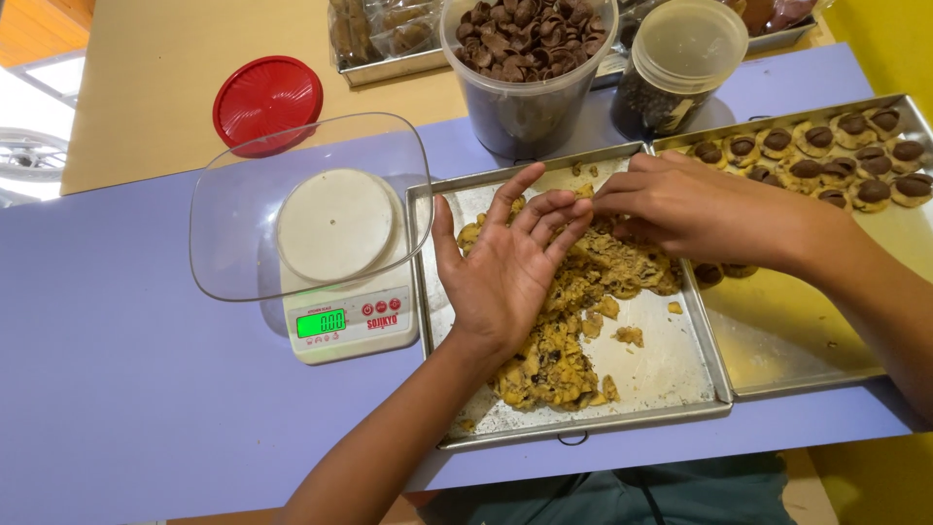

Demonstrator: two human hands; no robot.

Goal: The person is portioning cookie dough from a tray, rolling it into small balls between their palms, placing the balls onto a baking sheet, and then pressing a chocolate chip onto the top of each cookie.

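Here, left hand (505,267): palm up and fingers spread wide, empty, resting on the dough.
Right hand (680,209): grip narrow, fingertips pinched on dough at the left fingertips.
Cookie dough (564,331): centre of frame in the steel tray (671,374), long axis running from lower centre toward upper right, under both hands.
Nearer hand: right.

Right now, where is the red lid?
In the head view the red lid lies at upper left on the tan board, just behind the clear bowl that sits on the kitchen scale.
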